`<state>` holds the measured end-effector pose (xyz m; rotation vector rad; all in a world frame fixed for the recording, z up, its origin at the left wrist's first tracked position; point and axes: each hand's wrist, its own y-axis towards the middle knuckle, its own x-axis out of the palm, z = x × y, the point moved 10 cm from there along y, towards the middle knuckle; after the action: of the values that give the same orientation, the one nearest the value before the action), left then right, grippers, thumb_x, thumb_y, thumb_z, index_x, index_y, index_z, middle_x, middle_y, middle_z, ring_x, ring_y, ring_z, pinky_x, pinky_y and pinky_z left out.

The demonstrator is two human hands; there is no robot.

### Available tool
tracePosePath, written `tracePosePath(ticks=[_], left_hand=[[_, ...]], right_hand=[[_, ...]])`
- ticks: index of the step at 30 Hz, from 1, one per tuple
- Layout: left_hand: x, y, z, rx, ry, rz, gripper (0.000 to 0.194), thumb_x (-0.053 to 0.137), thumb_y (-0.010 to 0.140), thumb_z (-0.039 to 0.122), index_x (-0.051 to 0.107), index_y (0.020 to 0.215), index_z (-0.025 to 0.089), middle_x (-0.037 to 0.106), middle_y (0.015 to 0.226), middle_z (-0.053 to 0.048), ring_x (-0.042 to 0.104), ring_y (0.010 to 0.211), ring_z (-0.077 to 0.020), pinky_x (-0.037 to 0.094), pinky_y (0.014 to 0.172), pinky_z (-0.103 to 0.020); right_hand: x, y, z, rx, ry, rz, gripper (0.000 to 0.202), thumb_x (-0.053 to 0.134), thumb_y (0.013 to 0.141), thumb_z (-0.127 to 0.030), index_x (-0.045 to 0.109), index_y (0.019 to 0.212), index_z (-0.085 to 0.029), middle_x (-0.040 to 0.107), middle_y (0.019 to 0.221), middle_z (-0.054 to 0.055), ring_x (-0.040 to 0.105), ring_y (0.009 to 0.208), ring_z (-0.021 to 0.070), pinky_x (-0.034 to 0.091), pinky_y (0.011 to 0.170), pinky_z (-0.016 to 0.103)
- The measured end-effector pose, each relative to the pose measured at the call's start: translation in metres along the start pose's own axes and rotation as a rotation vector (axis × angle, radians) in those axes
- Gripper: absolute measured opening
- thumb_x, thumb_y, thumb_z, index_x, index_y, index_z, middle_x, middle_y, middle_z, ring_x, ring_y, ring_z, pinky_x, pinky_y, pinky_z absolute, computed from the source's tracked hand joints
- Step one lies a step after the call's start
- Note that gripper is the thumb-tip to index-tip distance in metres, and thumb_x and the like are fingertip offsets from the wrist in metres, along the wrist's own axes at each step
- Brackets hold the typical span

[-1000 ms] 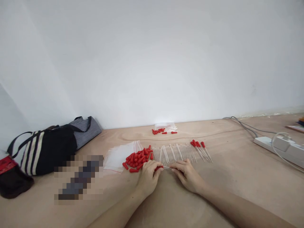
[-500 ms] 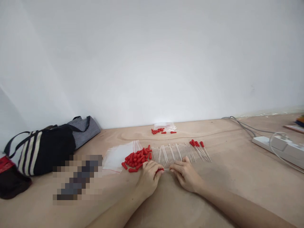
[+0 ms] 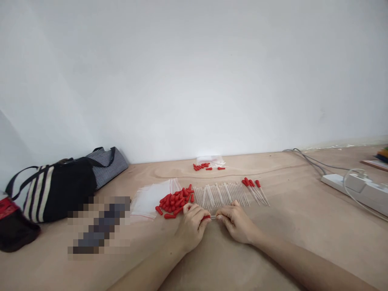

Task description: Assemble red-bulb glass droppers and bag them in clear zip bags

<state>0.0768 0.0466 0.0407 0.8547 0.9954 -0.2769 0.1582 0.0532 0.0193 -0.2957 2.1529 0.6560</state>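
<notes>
- Left hand (image 3: 193,226) pinches a red cap (image 3: 206,218); right hand (image 3: 235,224) pinches a clear tube (image 3: 213,217) between them, so both line up.
- Red pile (image 3: 174,202): left hand's eleven o'clock, probably for easy reach.
- Tube row (image 3: 222,195): right hand's eleven o'clock.
- Capped tubes (image 3: 257,194): its one o'clock, maybe kept apart.

One head-worn camera is looking forward and down across the table (image 3: 303,214) toward the white wall (image 3: 194,81), which is filling the upper part. It is facing over the forearms (image 3: 157,264) from behind, showing the left hand (image 3: 193,224) and right hand (image 3: 237,222) fairly near, low and central, and is spanning widely from black bag (image 3: 69,190) to power strip (image 3: 368,192).
</notes>
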Motion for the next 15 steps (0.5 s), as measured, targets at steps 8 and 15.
tracePosePath(ticks=[8, 15], left_hand=[[0.0007, 0.0016, -0.0031, -0.024, 0.009, -0.013, 0.016, 0.042, 0.083, 0.022, 0.054, 0.073, 0.018, 0.061, 0.071, -0.001, 0.051, 0.072, -0.0160, 0.028, 0.076, -0.035], [0.0023, 0.0012, -0.0027, 0.005, -0.004, -0.022, 0.015, 0.044, 0.083, 0.022, 0.054, 0.072, 0.018, 0.061, 0.070, -0.001, 0.051, 0.071, -0.0151, 0.029, 0.077, -0.034]], right_hand=[[0.0016, 0.0027, 0.0003, 0.032, 0.037, -0.010, 0.025, 0.034, 0.082, -0.017, 0.057, 0.074, -0.019, 0.064, 0.073, 0.000, 0.054, 0.068, 0.0129, 0.026, 0.073, 0.029], [0.0019, 0.0032, -0.0003, 0.041, 0.045, -0.027, 0.023, 0.036, 0.081, -0.015, 0.056, 0.070, -0.018, 0.062, 0.067, -0.002, 0.052, 0.062, 0.0116, 0.027, 0.075, 0.030]])
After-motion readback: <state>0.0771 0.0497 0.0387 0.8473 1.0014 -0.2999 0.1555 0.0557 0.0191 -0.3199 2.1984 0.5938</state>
